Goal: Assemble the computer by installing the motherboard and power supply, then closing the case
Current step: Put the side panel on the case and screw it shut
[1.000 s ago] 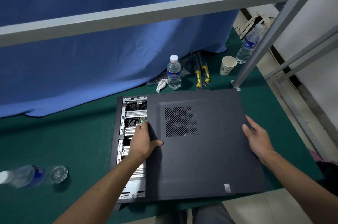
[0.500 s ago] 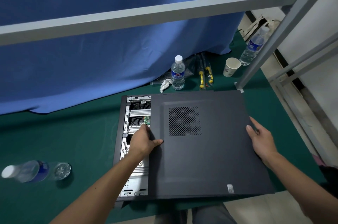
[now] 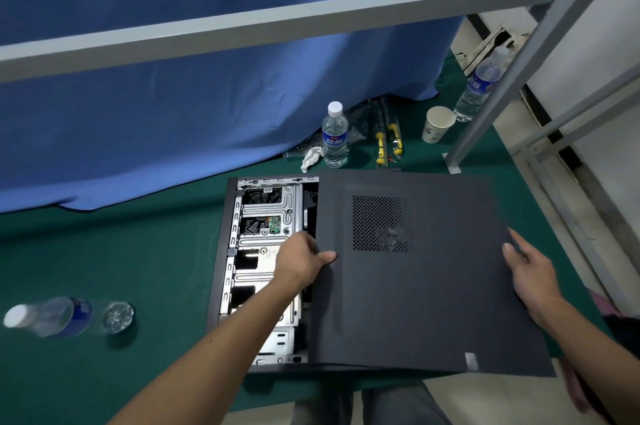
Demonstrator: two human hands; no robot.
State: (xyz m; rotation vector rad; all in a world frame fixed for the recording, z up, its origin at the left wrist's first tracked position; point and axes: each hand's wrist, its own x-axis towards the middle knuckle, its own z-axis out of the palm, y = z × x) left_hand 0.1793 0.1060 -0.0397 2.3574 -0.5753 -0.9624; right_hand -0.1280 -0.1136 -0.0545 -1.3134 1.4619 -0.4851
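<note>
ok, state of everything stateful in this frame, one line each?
side panel: on the case, not seated, offset right
computer case: lying flat, left strip of interior exposed
left hand: grips panel's left edge
right hand: holds panel's right edge
upright bottle: capped
lying bottle: on its side, capped
far bottle: upright
paper cup: upright

Little can be read here; the upright bottle [image 3: 334,135] by the curtain has a blue label with white characters and a small red mark above them, too blurred to read; the far bottle [image 3: 480,86] has a like blue label, also unreadable; the lying bottle [image 3: 57,316] shows a blue label with no clear text; the side panel [image 3: 433,286] bears a small grey sticker [image 3: 471,361] at its near right corner, print illegible; the paper cup [image 3: 437,124] carries a faint printed design, unreadable.
</note>
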